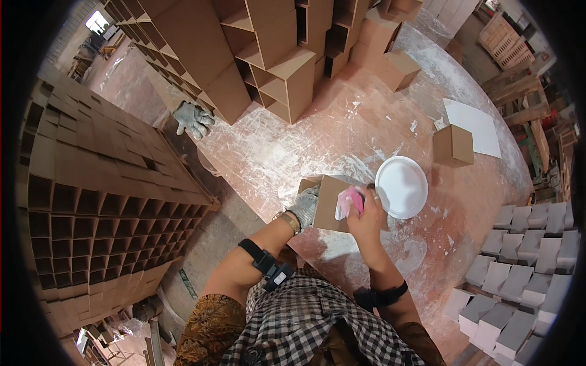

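In front of me an open-sided brown cardboard box (331, 206) is held just over the worktable. My left hand (304, 208), in a grey knit glove, reaches into its open side and steadies it; the fingertips are hidden by the cardboard. My right hand (368, 213) is bare and closed around a small pink tool with white smears (351, 202), which lies against the box's face. Whether it is a brush or a sponge I cannot make out. Close to the right hand stands a round white tub (401, 187) with pale contents.
Brown cardboard boxes (268, 36) are stacked high along the far side. A spare grey glove (193, 119) lies at the table's left edge. One loose box (453, 146) sits by a white sheet (482, 125). Box stacks (104, 183) rise at left; white-grey blocks (516, 317) fill the lower right.
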Motion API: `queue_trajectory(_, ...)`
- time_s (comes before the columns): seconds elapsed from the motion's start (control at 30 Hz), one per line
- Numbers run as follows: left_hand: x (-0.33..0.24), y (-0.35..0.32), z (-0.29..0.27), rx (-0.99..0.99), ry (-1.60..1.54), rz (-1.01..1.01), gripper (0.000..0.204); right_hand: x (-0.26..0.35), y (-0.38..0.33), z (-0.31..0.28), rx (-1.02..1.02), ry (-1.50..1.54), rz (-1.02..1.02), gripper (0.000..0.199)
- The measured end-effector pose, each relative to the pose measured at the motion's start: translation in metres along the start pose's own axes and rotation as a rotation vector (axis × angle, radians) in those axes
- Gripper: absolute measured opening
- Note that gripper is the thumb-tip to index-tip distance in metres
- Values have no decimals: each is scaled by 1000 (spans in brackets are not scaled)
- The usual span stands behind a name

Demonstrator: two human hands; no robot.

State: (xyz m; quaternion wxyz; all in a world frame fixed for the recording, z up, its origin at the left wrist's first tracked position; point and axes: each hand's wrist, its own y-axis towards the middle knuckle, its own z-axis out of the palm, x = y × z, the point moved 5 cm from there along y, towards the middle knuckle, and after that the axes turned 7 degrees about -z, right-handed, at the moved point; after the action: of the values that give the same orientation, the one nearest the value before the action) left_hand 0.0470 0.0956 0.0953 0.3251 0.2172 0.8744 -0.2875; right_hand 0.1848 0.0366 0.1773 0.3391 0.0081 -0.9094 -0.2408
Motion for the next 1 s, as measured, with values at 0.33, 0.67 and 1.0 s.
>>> queue_trajectory(0.33, 1, -4, -2, 27, 65, 21, 43, 5, -30, -16, 16, 107, 53, 27)
queue_trajectory(0.67, 15, -1, 18, -20, -85, 123, 24, 21, -40, -10, 41, 89, -89, 26)
queue_trajectory(1.0, 49, 23, 57, -110, -388, 18, 43, 49, -36, -5, 124, 234, -160, 25)
